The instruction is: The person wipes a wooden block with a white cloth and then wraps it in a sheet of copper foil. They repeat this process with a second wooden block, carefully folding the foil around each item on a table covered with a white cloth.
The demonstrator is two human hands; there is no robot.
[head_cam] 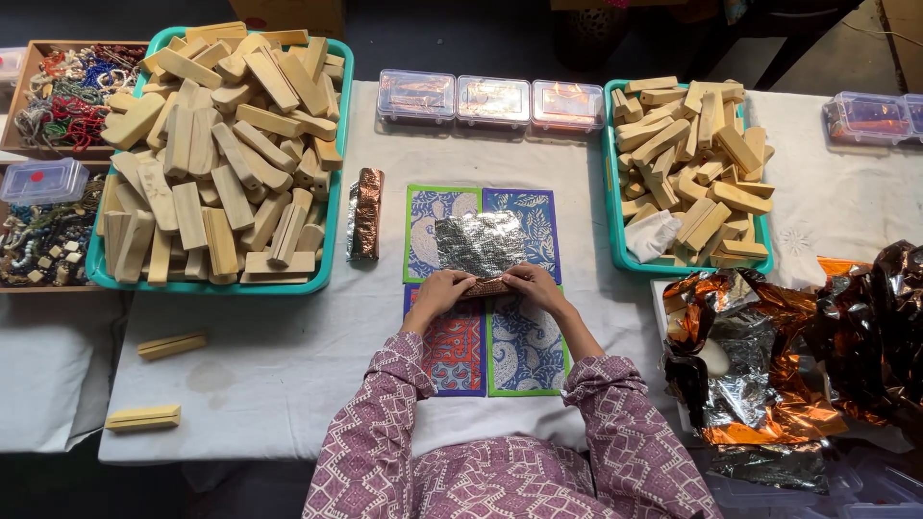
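My left hand (440, 290) and my right hand (534, 284) press together on a small foil-wrapped block (487, 286). The block lies at the near edge of a crinkled silver foil sheet (478, 241), which is partly rolled around it. The foil rests on several patterned mats in blue, green and red (524, 348) in the middle of the white-covered table (288, 356). A finished copper-coloured foil-wrapped block (364, 213) lies just left of the mats. My sleeves are purple with a white pattern.
A large teal tray (338, 183) heaped with wooden blocks stands at the left, and a smaller teal tray (610, 183) of blocks at the right. Three clear lidded boxes (492, 101) line the far edge. Crumpled copper and silver foil (788, 346) lies at the right. Two loose wooden blocks (144, 417) sit near left, beside bead trays (58, 96).
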